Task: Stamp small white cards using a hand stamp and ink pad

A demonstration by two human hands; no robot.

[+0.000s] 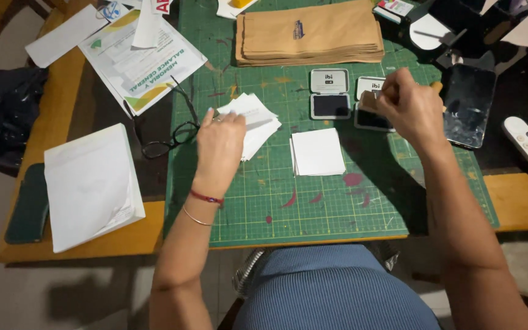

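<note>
My left hand (220, 142) rests fingertips on the fanned pile of white cards (253, 122) on the green cutting mat (313, 208). My right hand (412, 110) is closed around a wooden stamp (369, 101) over 1 of 2 open ink pads (373, 117). A squared card stack (318, 151) lies between my hands.

Right hand (412, 110) hides grasped stamp (371, 99) – second ink pad (372, 117) partly covered
</note>
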